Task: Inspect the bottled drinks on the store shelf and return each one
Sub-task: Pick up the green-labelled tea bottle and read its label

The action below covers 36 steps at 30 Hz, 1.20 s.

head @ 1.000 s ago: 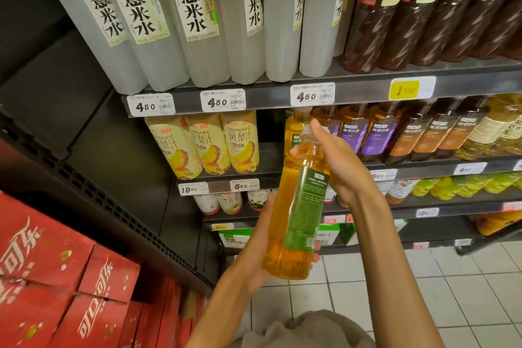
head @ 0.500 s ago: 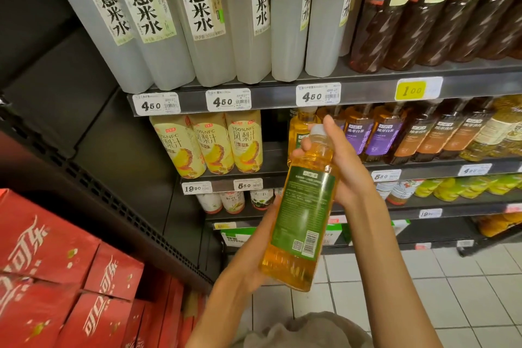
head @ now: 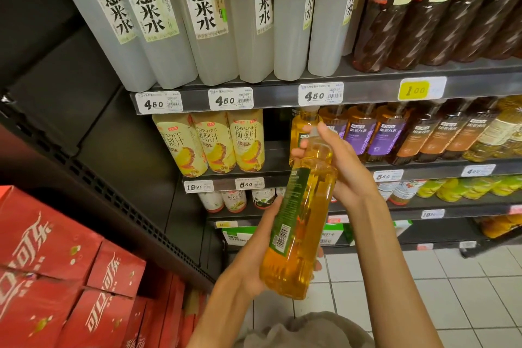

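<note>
Got the bottle [head: 303, 220] of golden tea up in front of the shelf [head: 367, 87], tilted with the cap end leaning away from me, green label and barcode turned off to the left. My left hand [head: 254, 260] cups the bottom half, fingers wrapped round the far side, and my right hand [head: 343, 169] has its grip curled round the neck, thumb near the cap — so both are holding it, off the shelf. Just behind it there's a matching yellow bottle [head: 300, 130] on the middle shelf beside the purple-label teas [head: 375, 133]. Pineapple juice cartons [head: 214, 144] sit further left, white rice-water bottles [head: 197, 22] up top, red cola boxes [head: 56, 263] down at lower left.
</note>
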{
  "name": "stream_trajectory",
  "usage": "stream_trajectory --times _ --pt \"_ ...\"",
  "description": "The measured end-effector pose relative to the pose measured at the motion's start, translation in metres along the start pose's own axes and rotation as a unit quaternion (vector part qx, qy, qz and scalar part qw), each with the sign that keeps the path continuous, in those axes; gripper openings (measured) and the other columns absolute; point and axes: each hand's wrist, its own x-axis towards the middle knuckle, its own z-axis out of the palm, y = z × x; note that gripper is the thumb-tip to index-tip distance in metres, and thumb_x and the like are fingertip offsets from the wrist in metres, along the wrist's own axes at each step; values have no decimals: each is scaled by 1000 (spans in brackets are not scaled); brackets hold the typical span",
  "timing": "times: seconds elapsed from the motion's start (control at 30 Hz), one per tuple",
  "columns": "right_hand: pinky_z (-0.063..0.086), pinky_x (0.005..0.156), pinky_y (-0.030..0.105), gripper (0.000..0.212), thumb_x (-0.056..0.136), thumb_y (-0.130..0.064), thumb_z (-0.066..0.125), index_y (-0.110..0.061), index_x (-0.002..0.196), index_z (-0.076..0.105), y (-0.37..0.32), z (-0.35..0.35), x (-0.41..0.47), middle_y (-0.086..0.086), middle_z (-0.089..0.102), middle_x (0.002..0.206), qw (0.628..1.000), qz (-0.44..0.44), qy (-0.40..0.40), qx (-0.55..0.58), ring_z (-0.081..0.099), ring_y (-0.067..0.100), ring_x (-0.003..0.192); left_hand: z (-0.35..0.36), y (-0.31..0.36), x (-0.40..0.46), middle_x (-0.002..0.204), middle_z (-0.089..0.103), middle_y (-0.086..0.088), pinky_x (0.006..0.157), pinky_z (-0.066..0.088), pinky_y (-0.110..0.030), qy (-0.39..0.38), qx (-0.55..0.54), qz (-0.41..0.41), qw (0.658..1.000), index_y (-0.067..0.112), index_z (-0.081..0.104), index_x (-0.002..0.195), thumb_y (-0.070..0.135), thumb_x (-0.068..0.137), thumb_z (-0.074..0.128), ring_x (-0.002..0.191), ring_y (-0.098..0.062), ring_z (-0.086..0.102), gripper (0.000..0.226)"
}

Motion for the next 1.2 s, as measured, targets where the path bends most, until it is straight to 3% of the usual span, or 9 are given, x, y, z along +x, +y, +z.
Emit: stream_trajectory --times 0.2,0.3,0.5,0.6,0.73,0.87,1.0,1.1,1.2 --pt "56 76 33 33 82 -34 62 -14 107 56 3 4 2 4 64 74 993 -26 -85 79 68 20 74 11 -7 -1 84 70 -8 68 56 -28 -64 2 -43 997 9 65 102 77 79 39 72 -17 68 76" --pt "52 64 26 16 90 -28 55 -15 99 53 6 6 4 0 58 67 991 -31 -68 110 60 14 63 11 -7 1 88 69 -10 71 54 -29 -48 4 -50 998 9 68 101 78 80 34 75 -19 67 79" --pt "48 54 24 12 90 -26 60 -17 95 52 6 0 3 -1 59 66 998 -50 -12 35 57 12 56 5 -5 8 105 71 -10 83 53 -32 49 80 13 996 18 68 112 70 76 39 96 -21 69 69" --pt "49 49 23 5 96 -22 56 -18 92 56 5 1 1 1 60 67 997 -72 22 -29 59 13 57 0 -2 9 119 68 -4 100 47 -41 74 110 57 990 32 62 121 74 67 46 113 -22 63 70" --pt "50 51 22 3 94 -21 58 -18 94 58 2 2 1 1 60 66 996 -66 59 -15 58 13 56 -3 1 6 121 66 -12 108 35 -55 82 94 63 990 27 66 118 81 60 46 116 -30 59 81" --pt "52 53 23 18 89 -27 63 -16 102 58 -1 -2 2 1 61 68 996 -46 72 14 59 12 58 2 8 0 124 65 -8 103 42 -52 46 135 86 986 34 63 120 82 48 66 115 -31 60 86" --pt "55 60 26 43 84 -37 65 -11 117 56 -3 -6 4 3 66 76 998 -24 48 -22 64 13 66 9 8 -2 116 67 -16 75 57 -37 -4 83 89 993 26 67 116 64 53 80 99 -31 68 74" --pt "57 68 30 47 80 -38 64 -8 117 59 -3 -8 7 5 72 84 999 -20 14 -34 70 17 77 14 7 -3 108 67 -23 71 57 -39 -62 -13 66 996 7 62 123 58 68 74 87 -31 69 76" --pt "58 83 36 44 84 -39 58 -10 118 58 4 -4 8 8 73 93 999 -8 -27 40 70 22 92 21 7 -5 105 66 -22 75 56 -40 -133 -77 24 988 0 49 132 56 84 58 88 -30 67 75"
